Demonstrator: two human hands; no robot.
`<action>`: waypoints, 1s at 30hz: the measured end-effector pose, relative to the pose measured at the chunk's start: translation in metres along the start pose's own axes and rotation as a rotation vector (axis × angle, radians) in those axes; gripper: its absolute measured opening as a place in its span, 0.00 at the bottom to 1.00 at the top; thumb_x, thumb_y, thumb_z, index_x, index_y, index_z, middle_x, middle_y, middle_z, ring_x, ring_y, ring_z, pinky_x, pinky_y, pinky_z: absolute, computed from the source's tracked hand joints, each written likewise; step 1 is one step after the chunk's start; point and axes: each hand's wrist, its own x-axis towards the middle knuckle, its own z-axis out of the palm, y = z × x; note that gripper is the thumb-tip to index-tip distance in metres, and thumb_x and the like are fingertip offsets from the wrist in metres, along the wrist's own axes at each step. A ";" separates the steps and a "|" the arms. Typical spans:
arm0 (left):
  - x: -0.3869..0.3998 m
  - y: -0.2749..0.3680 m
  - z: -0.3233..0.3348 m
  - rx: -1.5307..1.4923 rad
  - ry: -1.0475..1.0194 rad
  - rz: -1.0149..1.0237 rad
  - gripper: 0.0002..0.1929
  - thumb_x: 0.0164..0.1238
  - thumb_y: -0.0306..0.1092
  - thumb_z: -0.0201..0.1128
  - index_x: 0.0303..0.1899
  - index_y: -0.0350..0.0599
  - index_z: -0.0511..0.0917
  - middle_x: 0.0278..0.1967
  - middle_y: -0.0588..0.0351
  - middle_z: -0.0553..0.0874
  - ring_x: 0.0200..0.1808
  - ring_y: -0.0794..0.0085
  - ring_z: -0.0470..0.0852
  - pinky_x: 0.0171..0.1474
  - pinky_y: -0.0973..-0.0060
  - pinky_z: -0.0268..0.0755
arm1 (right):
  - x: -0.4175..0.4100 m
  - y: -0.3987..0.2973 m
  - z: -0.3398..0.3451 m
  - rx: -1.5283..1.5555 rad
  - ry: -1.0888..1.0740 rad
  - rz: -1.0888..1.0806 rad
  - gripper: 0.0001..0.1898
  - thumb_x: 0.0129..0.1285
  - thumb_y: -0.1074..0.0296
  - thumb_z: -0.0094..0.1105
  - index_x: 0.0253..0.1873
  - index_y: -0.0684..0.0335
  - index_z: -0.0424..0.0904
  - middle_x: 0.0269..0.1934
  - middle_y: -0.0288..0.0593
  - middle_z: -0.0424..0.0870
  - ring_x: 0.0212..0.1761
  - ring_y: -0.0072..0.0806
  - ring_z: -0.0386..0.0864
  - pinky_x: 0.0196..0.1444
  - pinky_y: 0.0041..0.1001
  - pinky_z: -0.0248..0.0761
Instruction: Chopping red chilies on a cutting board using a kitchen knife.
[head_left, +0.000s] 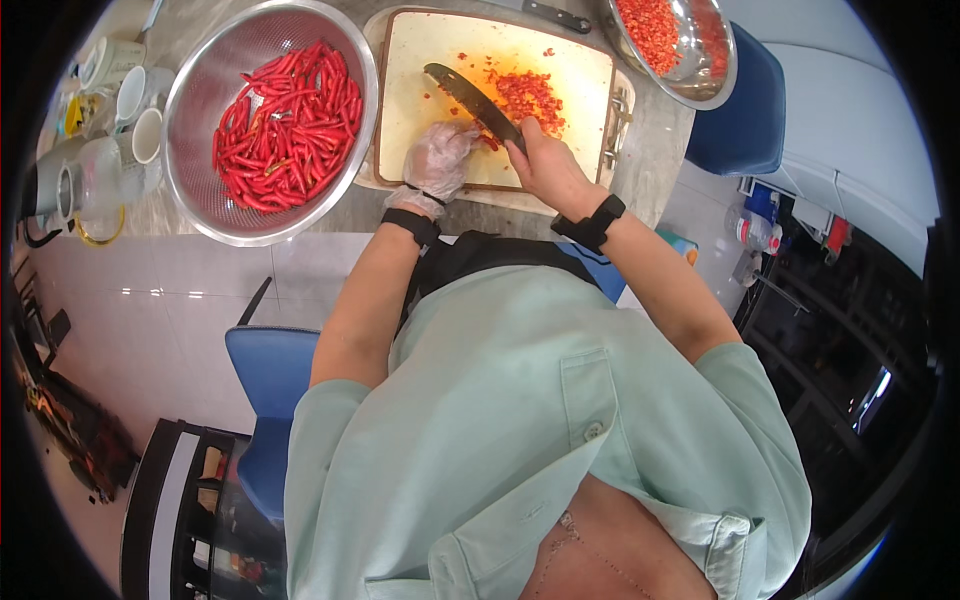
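My right hand (551, 165) is closed on the handle of a kitchen knife (476, 103), whose dark, wet blade slants up and left over a cutting board (420, 45). My left hand (439, 161), in a clear plastic glove, rests at the board's near edge beside the blade. Red chili pieces (491, 141) lie at its fingertips, under the blade; whether the fingers grip them is hard to see. Chopped red chili (531, 97) forms a pile to the right of the blade. A steel colander (187, 127) on the left holds whole red chilies (289, 135).
A steel bowl (701, 94) of chopped chili stands at the upper right. Another knife (559, 15) lies beyond the board. Cups (147, 135) and a clear pitcher (101, 176) stand at the far left. Blue chairs (274, 367) flank the table.
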 end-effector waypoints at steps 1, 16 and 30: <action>-0.002 -0.002 0.002 0.002 0.000 -0.004 0.07 0.52 0.15 0.65 0.33 0.37 0.80 0.39 0.47 0.84 0.39 0.58 0.85 0.39 0.71 0.80 | 0.002 -0.001 0.003 0.001 -0.004 -0.002 0.14 0.69 0.63 0.53 0.44 0.69 0.63 0.19 0.59 0.76 0.22 0.56 0.78 0.25 0.48 0.70; 0.008 0.016 0.003 0.097 0.097 -0.119 0.09 0.45 0.23 0.69 0.30 0.44 0.80 0.28 0.51 0.80 0.32 0.54 0.81 0.32 0.61 0.74 | -0.018 -0.003 0.002 0.130 0.218 0.099 0.13 0.68 0.67 0.55 0.45 0.70 0.63 0.23 0.64 0.77 0.26 0.61 0.78 0.27 0.50 0.70; 0.005 0.015 0.004 0.053 0.133 -0.103 0.09 0.44 0.23 0.69 0.30 0.44 0.81 0.28 0.50 0.81 0.32 0.52 0.80 0.33 0.60 0.75 | -0.004 -0.001 0.020 -0.051 0.171 0.101 0.14 0.68 0.66 0.55 0.44 0.69 0.62 0.19 0.60 0.77 0.22 0.58 0.77 0.25 0.48 0.70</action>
